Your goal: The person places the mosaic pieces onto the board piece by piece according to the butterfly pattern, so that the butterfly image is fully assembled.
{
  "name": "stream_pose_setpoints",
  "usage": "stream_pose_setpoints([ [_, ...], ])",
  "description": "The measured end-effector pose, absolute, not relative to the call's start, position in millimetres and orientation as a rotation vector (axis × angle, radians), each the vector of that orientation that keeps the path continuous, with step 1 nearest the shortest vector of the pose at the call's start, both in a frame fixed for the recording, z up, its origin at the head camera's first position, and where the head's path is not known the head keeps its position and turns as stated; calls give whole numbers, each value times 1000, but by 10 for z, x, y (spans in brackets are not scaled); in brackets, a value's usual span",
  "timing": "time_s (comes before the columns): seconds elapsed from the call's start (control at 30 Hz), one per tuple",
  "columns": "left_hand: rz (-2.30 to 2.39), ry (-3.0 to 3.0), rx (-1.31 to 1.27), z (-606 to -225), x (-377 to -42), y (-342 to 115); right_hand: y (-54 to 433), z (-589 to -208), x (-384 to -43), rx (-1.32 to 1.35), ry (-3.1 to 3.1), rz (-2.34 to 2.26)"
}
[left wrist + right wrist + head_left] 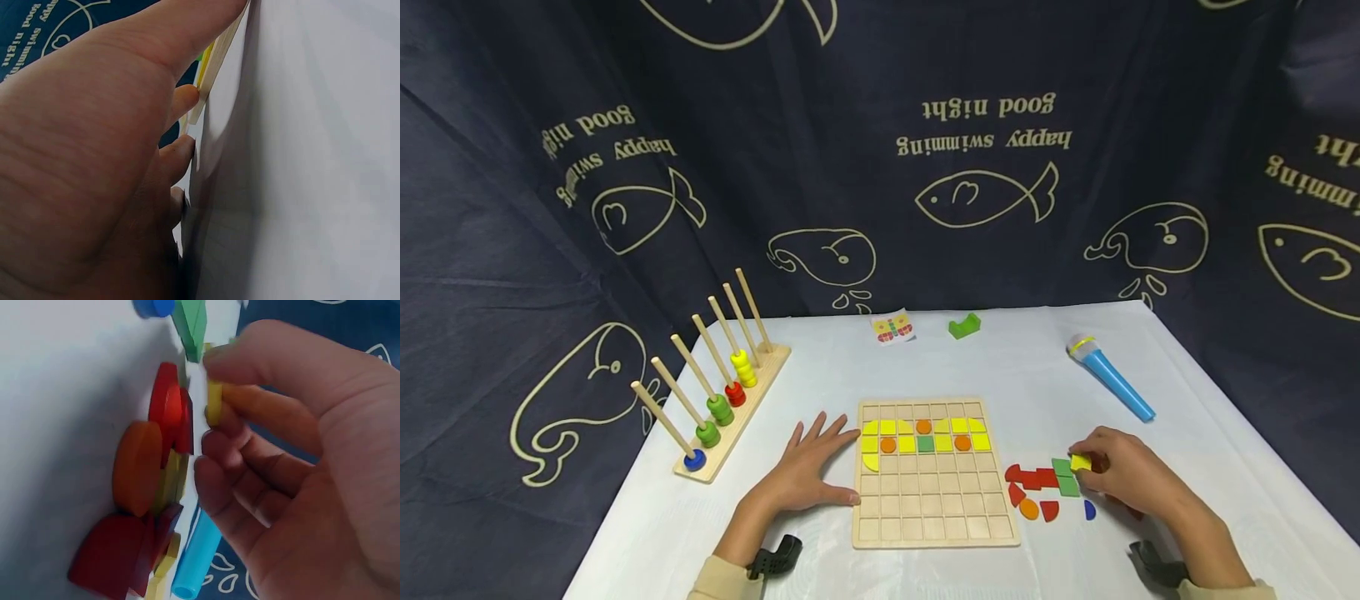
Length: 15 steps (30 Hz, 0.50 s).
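Observation:
My right hand (1126, 471) pinches a small yellow tile (1081, 462) between thumb and fingers, just above the loose pieces. In the right wrist view the yellow tile (214, 405) is seen edge-on. A wooden grid board (931, 506) lies flat in the middle, with yellow, orange and green tiles filling part of its upper rows. Against the board's left edge rests my left hand (805, 473), fingers spread, thumb and index fingertip touching the frame. Beside the board's right edge lie red pieces (1037, 477), green tiles (1067, 484), an orange disc (1028, 509) and a blue half-disc (1090, 509).
A wooden peg stand (741, 423) with coloured rings stands at the left. Toward the back are a picture card (892, 327) and a green block (964, 326). A blue toy microphone (1112, 377) lies at the right. Dark printed cloth (865, 142) hangs behind the table.

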<state>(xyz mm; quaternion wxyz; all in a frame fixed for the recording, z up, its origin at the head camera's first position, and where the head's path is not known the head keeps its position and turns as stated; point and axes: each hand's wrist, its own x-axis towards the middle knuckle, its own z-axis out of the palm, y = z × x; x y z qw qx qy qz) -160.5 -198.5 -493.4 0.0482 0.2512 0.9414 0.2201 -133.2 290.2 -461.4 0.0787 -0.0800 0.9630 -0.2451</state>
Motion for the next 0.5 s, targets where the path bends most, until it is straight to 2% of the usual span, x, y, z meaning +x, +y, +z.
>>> stream_pose_setpoints([
  [0.5, 651, 2887, 784, -4973, -1610, -1991, 2354, -4621, -1441, -430, 2916, -835],
])
